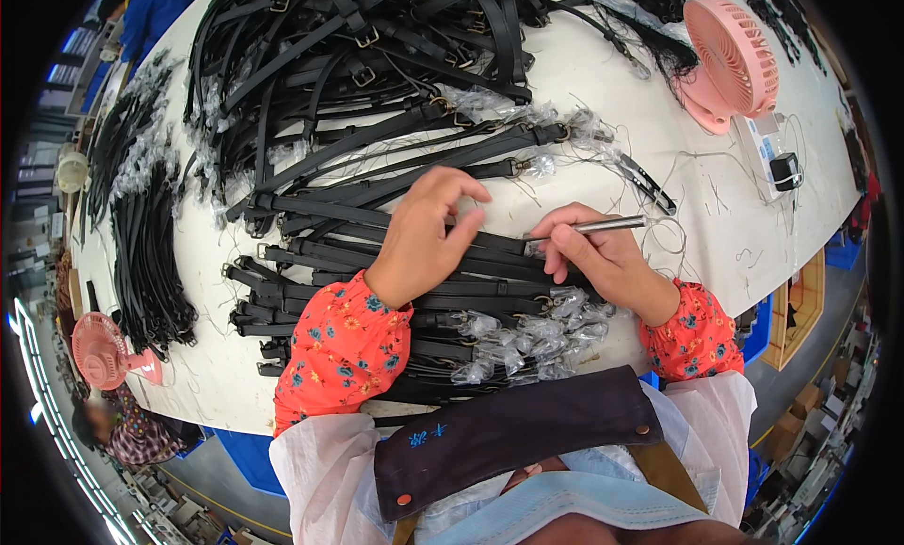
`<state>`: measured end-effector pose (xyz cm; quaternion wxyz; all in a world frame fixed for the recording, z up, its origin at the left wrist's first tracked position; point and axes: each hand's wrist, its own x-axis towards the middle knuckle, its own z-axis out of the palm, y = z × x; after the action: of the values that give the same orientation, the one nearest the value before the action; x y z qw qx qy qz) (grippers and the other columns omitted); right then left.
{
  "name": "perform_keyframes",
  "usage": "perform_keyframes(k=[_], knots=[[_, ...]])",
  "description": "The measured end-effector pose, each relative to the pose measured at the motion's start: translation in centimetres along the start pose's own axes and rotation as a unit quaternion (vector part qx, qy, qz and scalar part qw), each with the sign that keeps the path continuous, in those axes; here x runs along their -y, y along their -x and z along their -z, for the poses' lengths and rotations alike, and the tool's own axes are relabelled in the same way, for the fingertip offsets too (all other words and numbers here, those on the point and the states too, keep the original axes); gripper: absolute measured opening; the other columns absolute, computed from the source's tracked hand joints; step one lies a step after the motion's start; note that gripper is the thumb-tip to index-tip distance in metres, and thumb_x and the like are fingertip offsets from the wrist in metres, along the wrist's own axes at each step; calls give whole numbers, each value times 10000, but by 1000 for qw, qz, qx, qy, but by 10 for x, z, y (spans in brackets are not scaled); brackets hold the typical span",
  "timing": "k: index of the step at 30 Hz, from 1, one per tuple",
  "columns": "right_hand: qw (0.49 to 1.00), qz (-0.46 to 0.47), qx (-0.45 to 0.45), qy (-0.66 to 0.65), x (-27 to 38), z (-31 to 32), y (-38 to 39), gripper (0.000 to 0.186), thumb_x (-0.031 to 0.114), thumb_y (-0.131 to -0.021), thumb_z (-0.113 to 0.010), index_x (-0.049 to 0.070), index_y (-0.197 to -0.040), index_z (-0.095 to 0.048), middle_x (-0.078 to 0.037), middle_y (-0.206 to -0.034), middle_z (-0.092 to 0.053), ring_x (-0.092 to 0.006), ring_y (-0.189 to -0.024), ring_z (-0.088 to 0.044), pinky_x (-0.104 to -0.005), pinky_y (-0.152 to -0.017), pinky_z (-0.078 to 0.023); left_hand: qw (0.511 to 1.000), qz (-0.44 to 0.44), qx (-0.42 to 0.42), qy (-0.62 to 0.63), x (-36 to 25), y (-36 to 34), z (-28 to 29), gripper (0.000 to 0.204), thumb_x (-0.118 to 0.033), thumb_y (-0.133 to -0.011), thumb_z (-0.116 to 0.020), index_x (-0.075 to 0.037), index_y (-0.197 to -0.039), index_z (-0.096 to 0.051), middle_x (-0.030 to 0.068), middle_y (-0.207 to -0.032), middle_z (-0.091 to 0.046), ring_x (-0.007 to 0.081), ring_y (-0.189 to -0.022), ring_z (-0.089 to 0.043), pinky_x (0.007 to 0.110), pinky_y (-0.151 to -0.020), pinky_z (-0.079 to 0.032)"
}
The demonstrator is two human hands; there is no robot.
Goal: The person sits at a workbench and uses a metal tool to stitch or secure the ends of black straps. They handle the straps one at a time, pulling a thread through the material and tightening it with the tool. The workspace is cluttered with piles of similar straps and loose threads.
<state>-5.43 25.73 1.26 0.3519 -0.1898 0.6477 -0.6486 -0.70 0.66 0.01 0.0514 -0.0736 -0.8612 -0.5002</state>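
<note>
Your clearest room is right of your right hand (603,260): pale bench (730,248) out to the right edge, just loose threads and marks there. Pink fan (730,60) and black adapter (784,171) sit beyond, well apart from you. Left side's tight: big strap pile (367,46) on the far side, dark strap bundle (151,263) to the left. Near edge is close to your sleeves.

Black straps (494,261) lie crosswise in front of you, under and between both hands: flat, narrow, layered, with metal buckles; clear plastic wrap (537,343) bunched at the near-right ends.

Left hand (426,227): half open, fingers bent, thumb apart, no grip visible. Right: closed around a slim metal tool (607,225), fingertips at a strap end; can't tell if they pinch it.
</note>
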Motion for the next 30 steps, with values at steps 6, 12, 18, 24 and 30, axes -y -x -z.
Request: perform_keyframes(k=[6, 12, 18, 24, 30], knots=[[1000, 3, 4, 1, 0, 1, 1, 287, 256, -1093, -509, 3, -1154, -631, -23, -800, -629, -74, -688, -600, -224, -625, -504, 985, -71, 101, -121, 1, 2, -1, 99, -115, -852, -754, -76, -937, -721, 69, -935, -632, 291, -896, -584, 380, -824, -450], [1000, -5, 30, 6, -1, 5, 0, 290, 233, -1104, -478, -14, -1197, -599, -64, -890, -643, -90, -758, -616, -241, -668, -537, 987, -64, 65, -132, 5, 2, -11, 88, -68, -900, -689, -42, -973, -648, 102, -887, -638, 309, -864, -602, 411, -793, -476], [999, -3, 32, 5, -1, 5, 0, 294, 230, -1104, -475, -19, -1197, -600, -67, -884, -645, -91, -753, -615, -244, -666, -531, 996, 7, 3, -90, 5, 1, 3, 165, -62, -895, -699, -53, -1048, -639, 91, -907, -635, 274, -904, -600, 396, -787, -488], [1000, 3, 8, -14, -2, 2, 1, 301, 267, -1091, -512, 0, -1163, -630, -29, -815, -634, -80, -705, -605, -227, -643, -500, 971, -32, 169, -167, -2, 1, 23, 184, -92, -871, -731, -67, -1036, -652, 61, -928, -647, 261, -942, -591, 396, -907, -439], [999, 7, 35, 16, -2, 5, 0, 305, 232, -1103, -471, -27, -1214, -589, -107, -948, -664, -103, -775, -635, -254, -680, -555, 979, -82, 98, -157, 12, 4, 14, 97, -54, -903, -672, -50, -982, -615, 116, -839, -627, 320, -830, -621, 402, -816, -476]])
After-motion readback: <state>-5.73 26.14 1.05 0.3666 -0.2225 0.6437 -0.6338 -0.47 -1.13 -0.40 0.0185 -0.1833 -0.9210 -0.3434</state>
